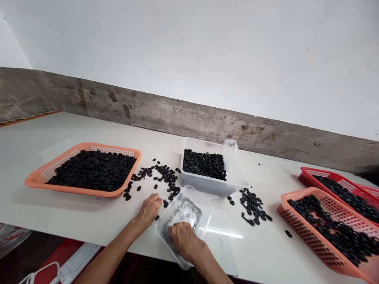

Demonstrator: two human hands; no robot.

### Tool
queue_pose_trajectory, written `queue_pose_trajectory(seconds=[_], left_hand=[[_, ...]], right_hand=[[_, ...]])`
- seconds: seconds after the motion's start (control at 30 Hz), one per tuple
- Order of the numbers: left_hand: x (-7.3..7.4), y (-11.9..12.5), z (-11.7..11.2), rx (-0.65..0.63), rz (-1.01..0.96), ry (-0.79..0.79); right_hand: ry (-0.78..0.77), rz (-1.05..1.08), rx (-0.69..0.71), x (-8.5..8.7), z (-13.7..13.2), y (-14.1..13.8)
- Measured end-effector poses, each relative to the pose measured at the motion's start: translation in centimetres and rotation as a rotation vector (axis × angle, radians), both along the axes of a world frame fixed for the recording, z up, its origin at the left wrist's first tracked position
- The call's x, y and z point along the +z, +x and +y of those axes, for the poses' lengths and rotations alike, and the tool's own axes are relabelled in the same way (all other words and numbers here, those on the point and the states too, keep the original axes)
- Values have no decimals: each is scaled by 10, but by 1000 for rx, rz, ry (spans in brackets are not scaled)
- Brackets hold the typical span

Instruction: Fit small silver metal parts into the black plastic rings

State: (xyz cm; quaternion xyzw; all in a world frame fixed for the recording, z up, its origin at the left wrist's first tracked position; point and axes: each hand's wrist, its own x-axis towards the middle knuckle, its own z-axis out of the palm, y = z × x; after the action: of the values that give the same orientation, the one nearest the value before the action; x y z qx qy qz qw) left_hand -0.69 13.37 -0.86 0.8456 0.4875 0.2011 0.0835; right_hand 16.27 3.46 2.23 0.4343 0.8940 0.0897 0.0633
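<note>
My right hand (184, 238) reaches into a clear plastic tray (204, 205) with small silvery pieces (194, 205) scattered along its bottom. Its fingers are curled together, and whatever they pinch is hidden. Left of the tray, my left hand (150, 211) rests low over the table with closed fingers; what is in them cannot be made out. A dark piece (157, 217) shows just by its fingertips. Loose black oval pieces (168, 176) lie spread beyond that hand, between an orange basket (84, 191) and a white plastic bin (204, 185).
Black pieces fill much of the orange basket and part of the bin. Right of the bin lies another black pile (253, 205). A second orange basket (314, 232) and a red basket (322, 171) stand at the right. A concrete-based wall (166, 112) bounds the white table (142, 136).
</note>
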Motion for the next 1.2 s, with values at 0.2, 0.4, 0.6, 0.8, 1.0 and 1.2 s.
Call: queue_pose_trajectory(seconds=[0.2, 0.4, 0.6, 0.8, 1.0, 1.2], left_hand=[[-13, -3, -5, 15, 81, 61], [-13, -7, 2, 76, 98, 93], [-13, -11, 6, 76, 119, 89], [-8, -16, 19, 122, 115, 94], [1, -14, 64, 248, 157, 78], [4, -6, 89, 191, 242, -5]], right_hand=[[112, 30, 15, -8, -6, -1], [184, 34, 38, -22, -1, -1], [328, 34, -15, -22, -7, 3], [402, 32, -12, -26, -12, 5], [181, 112, -142, -25, -1, -6], [143, 55, -293, -22, 9, -10]])
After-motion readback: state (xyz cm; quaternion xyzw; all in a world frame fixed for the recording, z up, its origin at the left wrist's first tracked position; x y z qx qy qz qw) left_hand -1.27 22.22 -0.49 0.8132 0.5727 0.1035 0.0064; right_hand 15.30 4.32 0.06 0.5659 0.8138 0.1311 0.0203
